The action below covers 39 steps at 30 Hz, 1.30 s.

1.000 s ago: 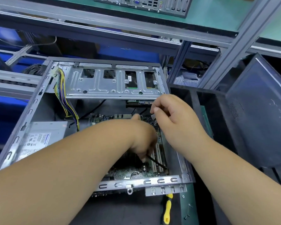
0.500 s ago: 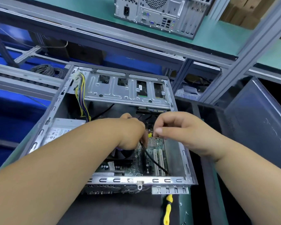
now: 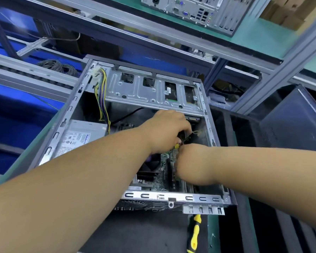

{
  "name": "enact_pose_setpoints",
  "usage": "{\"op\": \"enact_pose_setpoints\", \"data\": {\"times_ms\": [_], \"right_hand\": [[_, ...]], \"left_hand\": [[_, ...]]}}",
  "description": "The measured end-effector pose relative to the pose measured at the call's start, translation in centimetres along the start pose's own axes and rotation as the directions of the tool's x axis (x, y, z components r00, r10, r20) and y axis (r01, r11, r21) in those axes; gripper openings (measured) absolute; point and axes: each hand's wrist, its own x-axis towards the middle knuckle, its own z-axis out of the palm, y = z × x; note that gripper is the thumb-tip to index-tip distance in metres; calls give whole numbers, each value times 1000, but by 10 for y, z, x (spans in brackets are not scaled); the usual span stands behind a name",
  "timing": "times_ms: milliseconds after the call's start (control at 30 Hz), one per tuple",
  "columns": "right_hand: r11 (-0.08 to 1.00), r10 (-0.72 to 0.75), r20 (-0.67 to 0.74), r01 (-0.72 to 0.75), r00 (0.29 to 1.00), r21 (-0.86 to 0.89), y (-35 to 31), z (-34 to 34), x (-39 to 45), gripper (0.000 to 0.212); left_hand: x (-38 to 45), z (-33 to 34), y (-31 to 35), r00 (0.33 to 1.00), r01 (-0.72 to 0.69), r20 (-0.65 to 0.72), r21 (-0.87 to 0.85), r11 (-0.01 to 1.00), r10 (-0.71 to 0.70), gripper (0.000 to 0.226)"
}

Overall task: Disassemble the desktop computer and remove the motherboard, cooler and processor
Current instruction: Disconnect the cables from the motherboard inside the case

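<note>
The open desktop case lies on its side on the bench. Inside, the green motherboard shows between my forearms, with the dark cooler fan on its left part. My left hand reaches deep under the drive cage, its fingers curled round a thin dark cable by the case's right wall. My right hand is bent downward over the board's right side near the expansion slots, and its fingers are hidden behind the wrist. The processor is not visible.
A grey power supply fills the case's left side, with a yellow and purple wire bundle rising from it. The metal drive cage spans the far end. A yellow-black screwdriver lies in front. A dark side panel leans at right; another computer sits on the shelf.
My left hand has moved farther in toward the drive cage and right wall. My right hand has dropped from a raised pinch to down over the board. The view has tilted up.
</note>
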Motion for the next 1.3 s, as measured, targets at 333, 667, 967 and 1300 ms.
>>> {"op": "enact_pose_setpoints", "data": {"times_ms": [333, 667, 967, 1300], "right_hand": [[994, 30, 267, -1, 963, -111, -6, -7, 27, 19], [999, 22, 296, -36, 955, 40, -4, 6, 32, 32], [998, -51, 307, 42, 950, 38, -8, 7, 39, 35], [991, -49, 320, 6, 946, 132, -3, 14, 42, 28]], "left_hand": [[-11, -12, -11, 968, 151, 214, -86, 985, -130, 12], [-10, -12, -12, 922, 236, 311, 15, 972, -228, 11], [-7, -7, -18, 901, 280, 342, 16, 960, -268, 15], [-5, -7, -21, 858, 325, 409, 40, 945, -312, 20]]}}
